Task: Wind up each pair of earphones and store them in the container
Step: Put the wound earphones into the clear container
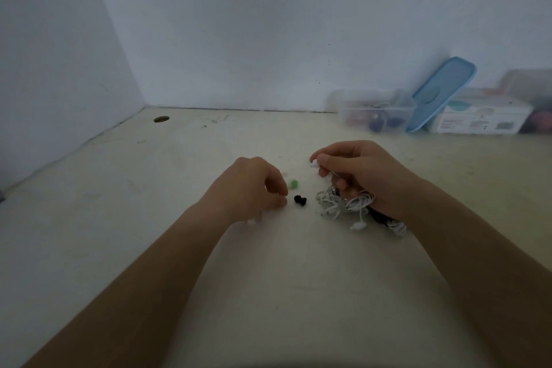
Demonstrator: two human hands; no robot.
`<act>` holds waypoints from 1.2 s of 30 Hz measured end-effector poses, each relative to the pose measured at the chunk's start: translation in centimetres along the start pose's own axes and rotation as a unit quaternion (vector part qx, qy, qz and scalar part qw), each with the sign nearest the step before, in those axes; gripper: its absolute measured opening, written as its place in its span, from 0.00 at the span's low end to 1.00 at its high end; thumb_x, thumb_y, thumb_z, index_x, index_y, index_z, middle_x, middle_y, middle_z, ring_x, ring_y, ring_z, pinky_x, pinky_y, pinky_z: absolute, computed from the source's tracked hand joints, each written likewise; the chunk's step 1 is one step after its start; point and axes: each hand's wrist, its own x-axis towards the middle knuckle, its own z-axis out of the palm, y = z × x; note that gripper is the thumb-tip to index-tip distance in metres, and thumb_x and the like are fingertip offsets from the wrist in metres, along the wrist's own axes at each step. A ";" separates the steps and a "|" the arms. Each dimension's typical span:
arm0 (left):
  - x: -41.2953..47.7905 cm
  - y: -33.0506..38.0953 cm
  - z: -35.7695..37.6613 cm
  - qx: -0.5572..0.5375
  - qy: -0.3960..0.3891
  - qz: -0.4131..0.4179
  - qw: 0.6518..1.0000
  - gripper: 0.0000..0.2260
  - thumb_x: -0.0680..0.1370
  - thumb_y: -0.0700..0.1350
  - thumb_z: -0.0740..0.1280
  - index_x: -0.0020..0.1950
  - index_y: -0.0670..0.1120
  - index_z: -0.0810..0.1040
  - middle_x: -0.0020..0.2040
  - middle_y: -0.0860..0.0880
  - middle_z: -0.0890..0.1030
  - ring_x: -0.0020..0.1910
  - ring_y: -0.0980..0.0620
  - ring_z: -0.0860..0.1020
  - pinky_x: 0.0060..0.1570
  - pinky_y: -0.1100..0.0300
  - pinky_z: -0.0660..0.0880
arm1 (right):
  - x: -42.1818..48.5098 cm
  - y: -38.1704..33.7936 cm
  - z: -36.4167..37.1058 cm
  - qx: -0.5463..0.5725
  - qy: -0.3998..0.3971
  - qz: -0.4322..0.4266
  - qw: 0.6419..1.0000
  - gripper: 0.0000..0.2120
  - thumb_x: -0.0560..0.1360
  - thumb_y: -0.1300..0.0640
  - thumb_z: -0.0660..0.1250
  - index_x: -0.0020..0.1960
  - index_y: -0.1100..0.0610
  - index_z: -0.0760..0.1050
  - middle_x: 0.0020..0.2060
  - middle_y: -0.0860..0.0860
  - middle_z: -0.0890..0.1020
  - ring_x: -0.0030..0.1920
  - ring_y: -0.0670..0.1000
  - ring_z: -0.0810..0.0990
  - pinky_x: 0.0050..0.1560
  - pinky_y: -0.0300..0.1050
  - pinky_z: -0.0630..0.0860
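Note:
A tangle of white earphone cable (343, 203) lies on the pale table, under my right hand (367, 173). That hand pinches a white earbud (314, 163) at its fingertips, and a thin cable runs from there down to the tangle. Another white earbud (357, 226) lies loose below the bundle. My left hand (254, 188) hovers with curled fingers just left of a black earbud (299, 199); whether it holds anything I cannot tell. A green earbud (294, 183) peeks out beyond its fingers. The clear container (376, 110) stands at the back right with earphones inside.
A blue lid (442, 92) leans against the container. A white box (478, 116) and another clear tub (534, 98) stand further right by the wall. A round hole (161, 119) is in the table at the back left corner.

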 end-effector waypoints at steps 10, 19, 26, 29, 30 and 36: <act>-0.1 0.4 0.0 0.048 -0.011 0.034 0.998 0.04 0.72 0.49 0.77 0.44 0.57 0.84 0.43 0.59 0.79 0.38 0.60 0.76 0.37 0.68 0.69 | -0.5 0.7 -0.1 -0.028 0.008 -0.028 0.999 0.05 0.76 0.63 0.70 0.52 0.61 0.82 0.38 0.55 0.85 0.30 0.49 0.78 0.26 0.38 0.74; -1.6 1.2 -0.2 -0.354 0.077 0.021 0.932 0.06 0.72 0.37 0.76 0.47 0.44 0.84 0.43 0.49 0.86 0.43 0.52 0.85 0.45 0.66 0.79 | -1.3 0.7 0.4 -0.053 0.019 -0.066 0.996 0.06 0.75 0.61 0.72 0.51 0.61 0.81 0.40 0.56 0.87 0.33 0.51 0.82 0.29 0.41 0.78; -2.1 1.7 0.7 -0.517 0.038 -0.030 0.854 0.07 0.73 0.33 0.73 0.47 0.44 0.85 0.46 0.45 0.86 0.47 0.51 0.84 0.49 0.60 0.77 | -1.9 0.2 0.5 -0.056 0.009 -0.079 0.995 0.05 0.76 0.62 0.71 0.51 0.60 0.81 0.41 0.56 0.87 0.34 0.51 0.82 0.30 0.41 0.78; -2.1 1.8 0.7 -0.553 0.037 -0.044 0.831 0.08 0.71 0.33 0.73 0.48 0.42 0.84 0.48 0.43 0.86 0.48 0.50 0.84 0.51 0.59 0.78 | -2.0 0.1 0.5 -0.063 0.000 -0.085 0.994 0.04 0.75 0.62 0.71 0.50 0.59 0.82 0.40 0.56 0.86 0.33 0.50 0.81 0.31 0.41 0.79; -2.1 1.9 0.6 -0.565 0.036 -0.047 0.823 0.09 0.70 0.33 0.74 0.49 0.41 0.83 0.48 0.42 0.86 0.48 0.49 0.84 0.52 0.59 0.79 | -2.0 0.1 0.5 -0.066 -0.003 -0.086 0.994 0.04 0.75 0.62 0.71 0.50 0.59 0.82 0.40 0.55 0.86 0.33 0.49 0.81 0.31 0.42 0.80; -2.2 1.9 0.5 -0.606 0.018 -0.047 0.794 0.14 0.65 0.36 0.74 0.50 0.39 0.83 0.50 0.40 0.85 0.50 0.45 0.85 0.52 0.60 0.81 | -2.2 0.0 0.7 -0.067 -0.006 -0.105 0.992 0.05 0.75 0.61 0.72 0.50 0.59 0.82 0.39 0.55 0.86 0.32 0.49 0.81 0.31 0.42 0.79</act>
